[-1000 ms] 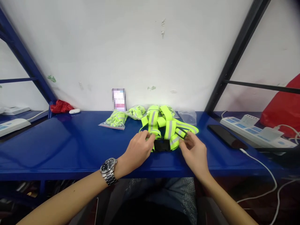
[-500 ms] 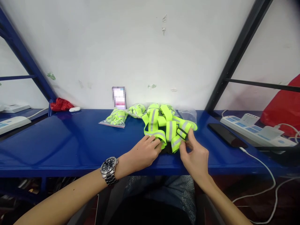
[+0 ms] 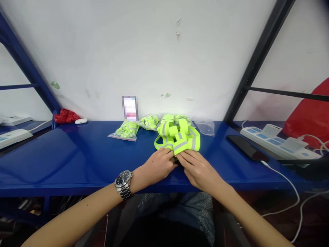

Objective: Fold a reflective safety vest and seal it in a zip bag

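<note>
We press both hands flat on the near edge of the folded reflective vest (image 3: 177, 137), which lies on the blue counter (image 3: 77, 154) just beyond our fingertips. Our left hand (image 3: 156, 164) and right hand (image 3: 197, 169) meet side by side, fingers extended and touching the fabric, gripping nothing. Bagged vests (image 3: 127, 130) lie farther left; a phone (image 3: 246, 147) lies to the right.

Bare shelf (image 3: 64, 154) lies open left of the hands' grip. Beyond it, bagged straps (image 3: 127, 130) and an empty bag (image 3: 205, 127) crowd the wall. A phone (image 3: 246, 147) and power strip (image 3: 277, 142) block the right.
</note>
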